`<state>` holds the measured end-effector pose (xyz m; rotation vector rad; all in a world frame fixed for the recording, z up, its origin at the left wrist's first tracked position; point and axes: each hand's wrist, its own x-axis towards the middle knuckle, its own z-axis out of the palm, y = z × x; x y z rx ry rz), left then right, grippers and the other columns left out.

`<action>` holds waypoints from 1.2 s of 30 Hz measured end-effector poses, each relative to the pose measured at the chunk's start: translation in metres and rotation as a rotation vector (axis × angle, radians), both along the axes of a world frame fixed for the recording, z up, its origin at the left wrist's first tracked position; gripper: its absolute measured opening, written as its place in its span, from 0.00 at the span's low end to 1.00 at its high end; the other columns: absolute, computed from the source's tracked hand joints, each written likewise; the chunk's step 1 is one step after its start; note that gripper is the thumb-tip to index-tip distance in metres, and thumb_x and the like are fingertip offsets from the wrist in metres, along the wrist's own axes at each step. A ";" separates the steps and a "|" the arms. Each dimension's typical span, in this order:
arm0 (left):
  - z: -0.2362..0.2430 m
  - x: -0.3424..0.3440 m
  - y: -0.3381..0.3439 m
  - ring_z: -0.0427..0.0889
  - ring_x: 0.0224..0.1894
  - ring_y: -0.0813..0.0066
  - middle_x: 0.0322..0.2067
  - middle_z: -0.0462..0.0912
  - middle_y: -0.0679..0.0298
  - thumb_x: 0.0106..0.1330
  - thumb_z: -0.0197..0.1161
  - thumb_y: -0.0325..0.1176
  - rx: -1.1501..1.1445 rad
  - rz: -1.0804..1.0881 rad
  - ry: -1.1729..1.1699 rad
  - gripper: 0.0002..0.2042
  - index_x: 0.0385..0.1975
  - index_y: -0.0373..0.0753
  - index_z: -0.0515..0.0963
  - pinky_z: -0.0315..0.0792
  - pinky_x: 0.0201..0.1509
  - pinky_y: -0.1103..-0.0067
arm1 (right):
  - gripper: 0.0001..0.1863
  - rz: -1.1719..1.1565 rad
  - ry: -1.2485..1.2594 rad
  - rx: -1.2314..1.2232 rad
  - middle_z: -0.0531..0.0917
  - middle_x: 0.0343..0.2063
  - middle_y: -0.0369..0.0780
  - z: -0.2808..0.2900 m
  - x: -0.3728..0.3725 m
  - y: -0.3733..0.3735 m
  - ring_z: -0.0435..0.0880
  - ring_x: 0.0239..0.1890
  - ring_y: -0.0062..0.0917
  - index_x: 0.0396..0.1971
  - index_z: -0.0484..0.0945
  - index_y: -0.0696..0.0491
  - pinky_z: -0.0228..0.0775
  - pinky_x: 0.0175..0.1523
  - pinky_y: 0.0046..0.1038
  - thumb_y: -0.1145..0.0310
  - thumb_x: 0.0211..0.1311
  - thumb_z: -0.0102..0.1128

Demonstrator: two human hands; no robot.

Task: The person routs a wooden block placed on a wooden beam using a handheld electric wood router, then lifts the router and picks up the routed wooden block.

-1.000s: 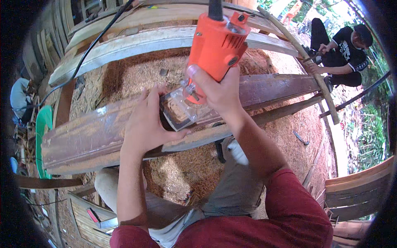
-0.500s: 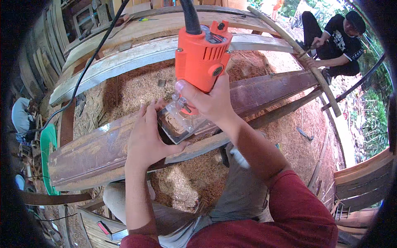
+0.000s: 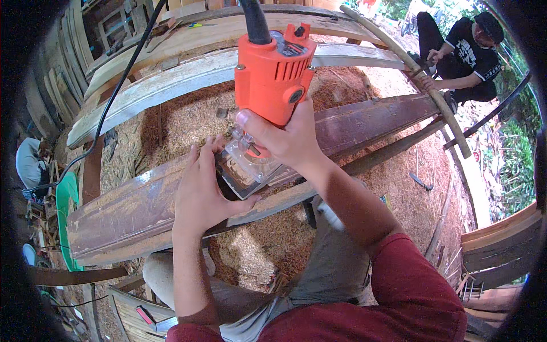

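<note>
An orange trim router (image 3: 273, 74) is gripped by the right hand (image 3: 285, 137), fingers wrapped closed around its body, and is stood upright on a long dark wooden board (image 3: 131, 205) lying across the scene from near left to far right. The left hand (image 3: 202, 191) is laid mostly open against the router's clear base plate (image 3: 245, 168) and the board, holding nothing. Sawdust (image 3: 256, 251) is spread on the ground below.

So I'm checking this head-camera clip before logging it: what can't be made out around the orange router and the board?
- Router bit: hidden beneath the clear base and the right hand.
- Orange router cord: cut off by the top edge.
- Dark board surface under the left hand: covered by the palm.
- Co-worker, top right: what the hands hold is too small.
</note>
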<state>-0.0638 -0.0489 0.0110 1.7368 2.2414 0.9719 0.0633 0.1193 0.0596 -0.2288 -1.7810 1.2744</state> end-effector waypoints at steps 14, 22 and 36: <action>0.000 0.001 0.001 0.74 0.71 0.37 0.64 0.80 0.48 0.40 0.86 0.54 0.035 0.005 0.025 0.59 0.72 0.29 0.63 0.57 0.84 0.52 | 0.23 -0.029 0.008 0.040 0.91 0.34 0.35 -0.004 0.003 0.003 0.89 0.33 0.18 0.47 0.86 0.56 0.84 0.42 0.27 0.60 0.57 0.82; -0.003 0.001 0.001 0.76 0.70 0.40 0.63 0.80 0.44 0.41 0.86 0.55 0.084 -0.015 0.074 0.59 0.72 0.28 0.62 0.57 0.84 0.53 | 0.20 -0.008 -0.005 -0.024 0.90 0.33 0.34 0.000 0.007 -0.001 0.87 0.31 0.16 0.46 0.86 0.55 0.82 0.38 0.25 0.61 0.58 0.81; 0.003 0.000 0.000 0.80 0.65 0.41 0.58 0.83 0.44 0.40 0.86 0.55 0.043 -0.009 -0.014 0.55 0.66 0.31 0.65 0.55 0.84 0.52 | 0.17 0.053 0.103 -0.177 0.88 0.32 0.32 0.007 -0.004 0.000 0.84 0.30 0.14 0.45 0.85 0.57 0.78 0.36 0.24 0.66 0.60 0.79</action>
